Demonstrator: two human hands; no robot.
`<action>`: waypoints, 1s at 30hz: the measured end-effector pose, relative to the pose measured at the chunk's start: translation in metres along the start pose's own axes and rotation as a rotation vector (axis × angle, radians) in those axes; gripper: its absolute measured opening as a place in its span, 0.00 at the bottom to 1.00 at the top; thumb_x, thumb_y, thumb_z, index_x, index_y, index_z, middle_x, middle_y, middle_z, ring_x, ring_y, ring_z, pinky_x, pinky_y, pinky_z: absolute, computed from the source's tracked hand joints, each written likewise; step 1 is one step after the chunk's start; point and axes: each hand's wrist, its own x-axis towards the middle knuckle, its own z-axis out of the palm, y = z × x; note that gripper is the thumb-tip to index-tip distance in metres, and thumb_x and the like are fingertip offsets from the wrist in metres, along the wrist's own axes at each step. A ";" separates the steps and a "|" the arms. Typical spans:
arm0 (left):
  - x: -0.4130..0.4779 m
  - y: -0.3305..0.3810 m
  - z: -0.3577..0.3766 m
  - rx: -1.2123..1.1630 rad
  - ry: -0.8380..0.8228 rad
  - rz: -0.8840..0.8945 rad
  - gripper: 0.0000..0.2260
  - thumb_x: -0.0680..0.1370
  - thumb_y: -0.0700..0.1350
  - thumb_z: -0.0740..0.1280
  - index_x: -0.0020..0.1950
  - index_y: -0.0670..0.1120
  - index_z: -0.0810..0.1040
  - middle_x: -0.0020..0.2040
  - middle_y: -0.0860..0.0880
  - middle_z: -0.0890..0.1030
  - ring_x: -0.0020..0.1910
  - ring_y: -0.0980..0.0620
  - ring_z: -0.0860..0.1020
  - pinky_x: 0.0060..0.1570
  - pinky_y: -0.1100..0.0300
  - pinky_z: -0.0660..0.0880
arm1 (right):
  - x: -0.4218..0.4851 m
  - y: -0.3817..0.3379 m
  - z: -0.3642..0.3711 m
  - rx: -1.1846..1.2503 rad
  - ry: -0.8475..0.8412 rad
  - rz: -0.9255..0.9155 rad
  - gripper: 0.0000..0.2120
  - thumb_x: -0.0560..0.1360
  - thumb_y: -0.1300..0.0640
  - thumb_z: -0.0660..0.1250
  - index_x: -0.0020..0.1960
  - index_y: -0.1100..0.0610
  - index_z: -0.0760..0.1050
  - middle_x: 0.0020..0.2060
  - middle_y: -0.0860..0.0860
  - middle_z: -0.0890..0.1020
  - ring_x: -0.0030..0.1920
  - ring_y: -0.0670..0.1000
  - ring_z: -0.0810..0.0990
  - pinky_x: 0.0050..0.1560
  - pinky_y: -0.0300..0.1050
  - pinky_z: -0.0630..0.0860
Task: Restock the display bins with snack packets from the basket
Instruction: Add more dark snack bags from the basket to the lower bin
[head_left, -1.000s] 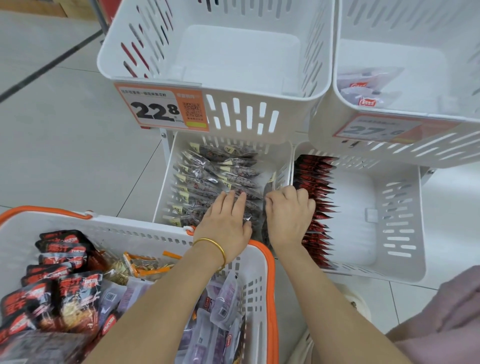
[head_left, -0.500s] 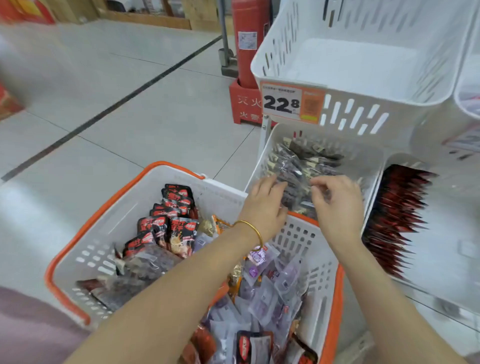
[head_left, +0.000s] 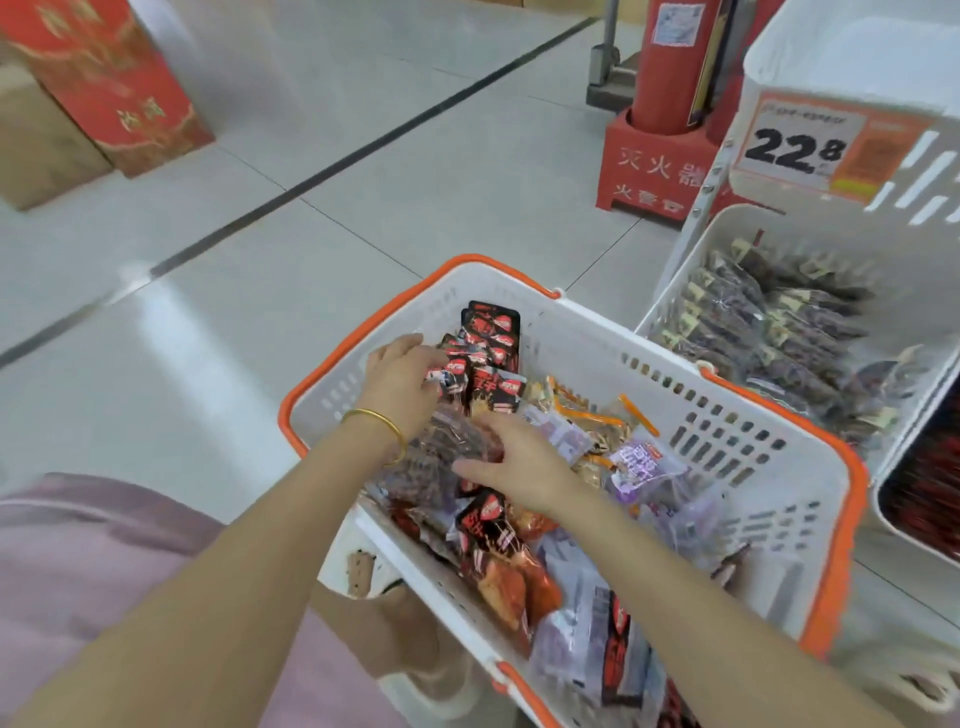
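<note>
The white basket (head_left: 727, 441) with an orange rim sits in front of me, full of mixed snack packets. My left hand (head_left: 402, 382), wearing a gold bangle, reaches into the black-and-red packets (head_left: 493, 332) at the basket's far left corner. Its fingers bend down among them, and a grip is hidden. My right hand (head_left: 519, 462) lies with fairly straight fingers on a pile of dark clear packets (head_left: 441, 452) in the basket's middle. To the right stands the lower display bin (head_left: 691, 270), holding dark packets (head_left: 779, 332).
Above that bin is an upper white bin with a 22.8 price tag (head_left: 800, 150). Another bin with red packets (head_left: 924, 493) is at the right edge. A red fire extinguisher (head_left: 670, 67) on its stand is behind. A red carton (head_left: 114, 88) stands far left on the tiled floor.
Both hands left the lower display bin and moved back left into the basket. My view swung left, so the bins now sit at the right edge.
</note>
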 end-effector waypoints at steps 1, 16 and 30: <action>0.000 -0.006 -0.002 -0.008 -0.004 -0.016 0.17 0.77 0.36 0.59 0.63 0.47 0.75 0.73 0.45 0.63 0.73 0.45 0.57 0.69 0.58 0.49 | 0.005 -0.003 0.008 -0.034 -0.030 -0.014 0.34 0.70 0.42 0.70 0.71 0.53 0.66 0.60 0.47 0.74 0.60 0.49 0.73 0.61 0.48 0.71; -0.001 -0.015 -0.004 -0.223 -0.082 -0.187 0.18 0.80 0.37 0.56 0.70 0.43 0.66 0.70 0.41 0.66 0.57 0.38 0.75 0.54 0.52 0.73 | 0.016 0.005 -0.010 -0.024 0.086 0.074 0.19 0.80 0.60 0.59 0.70 0.57 0.67 0.63 0.55 0.76 0.62 0.56 0.74 0.62 0.50 0.71; -0.002 0.068 0.009 -0.369 -0.420 0.192 0.40 0.71 0.50 0.73 0.76 0.49 0.53 0.74 0.51 0.61 0.72 0.52 0.61 0.62 0.66 0.58 | -0.052 0.032 -0.108 0.900 0.155 0.305 0.25 0.74 0.59 0.68 0.69 0.59 0.66 0.66 0.56 0.71 0.63 0.61 0.74 0.48 0.56 0.81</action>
